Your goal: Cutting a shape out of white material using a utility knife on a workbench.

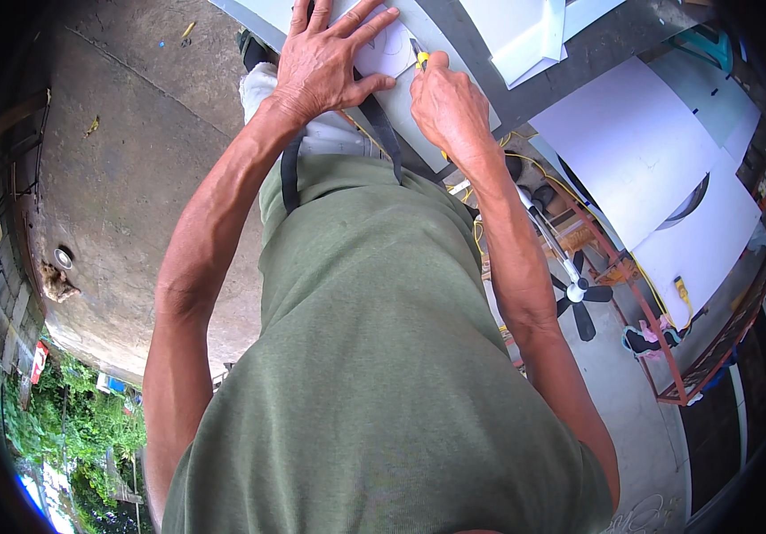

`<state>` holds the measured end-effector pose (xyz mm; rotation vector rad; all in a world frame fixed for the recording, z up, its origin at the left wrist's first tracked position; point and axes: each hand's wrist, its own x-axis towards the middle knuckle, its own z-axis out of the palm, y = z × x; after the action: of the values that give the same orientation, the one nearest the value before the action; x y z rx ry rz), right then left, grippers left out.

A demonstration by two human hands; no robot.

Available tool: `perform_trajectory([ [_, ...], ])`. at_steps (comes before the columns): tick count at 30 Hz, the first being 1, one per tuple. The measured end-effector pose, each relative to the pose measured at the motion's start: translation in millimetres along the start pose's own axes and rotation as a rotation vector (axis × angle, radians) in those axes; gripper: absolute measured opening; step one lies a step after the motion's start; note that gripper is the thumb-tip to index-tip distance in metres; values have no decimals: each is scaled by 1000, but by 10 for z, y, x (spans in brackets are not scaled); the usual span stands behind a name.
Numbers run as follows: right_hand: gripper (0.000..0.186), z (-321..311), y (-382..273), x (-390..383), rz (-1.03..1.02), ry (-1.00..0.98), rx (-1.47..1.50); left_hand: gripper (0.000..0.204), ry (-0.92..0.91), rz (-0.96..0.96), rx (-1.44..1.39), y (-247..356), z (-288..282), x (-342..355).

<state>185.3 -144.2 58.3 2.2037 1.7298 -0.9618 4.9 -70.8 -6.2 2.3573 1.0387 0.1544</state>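
Note:
My left hand (pixel 325 67) lies with its fingers spread on a white sheet (pixel 390 44) that carries faint drawn lines, at the top of the view. The sheet rests on a pale board (pixel 450 53) at the work surface. Just right of it, my right hand (pixel 450 111) grips a yellow utility knife (pixel 422 59), its blade end pointing up-left at the sheet. A black strap (pixel 383 133) hangs below my hands, over my clothing.
White panels (pixel 632 151) fill the right side above a rusty metal frame (pixel 659 356), beside a fan (pixel 579 292) and yellow cables (pixel 543 169). A teal stool (pixel 708 49) stands top right. A small furry animal (pixel 58 283) and bowl (pixel 64 258) are on the concrete floor.

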Motion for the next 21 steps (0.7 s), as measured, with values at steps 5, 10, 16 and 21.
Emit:
perform_trajectory([
  [5, 34, 16, -9, -11, 44, -11, 48, 95, 13, 10, 17, 3, 6, 4],
  [10, 34, 15, -37, -44, 50, -1, 74, 94, 30, 11, 2, 2, 10, 1],
  [16, 33, 38, -54, -44, 63, 5, 95, 94, 29, 10, 2, 5, 15, 4],
  [21, 33, 52, -67, -61, 77, -4, 110, 93, 26, 12, -12, -5, 17, 2],
])
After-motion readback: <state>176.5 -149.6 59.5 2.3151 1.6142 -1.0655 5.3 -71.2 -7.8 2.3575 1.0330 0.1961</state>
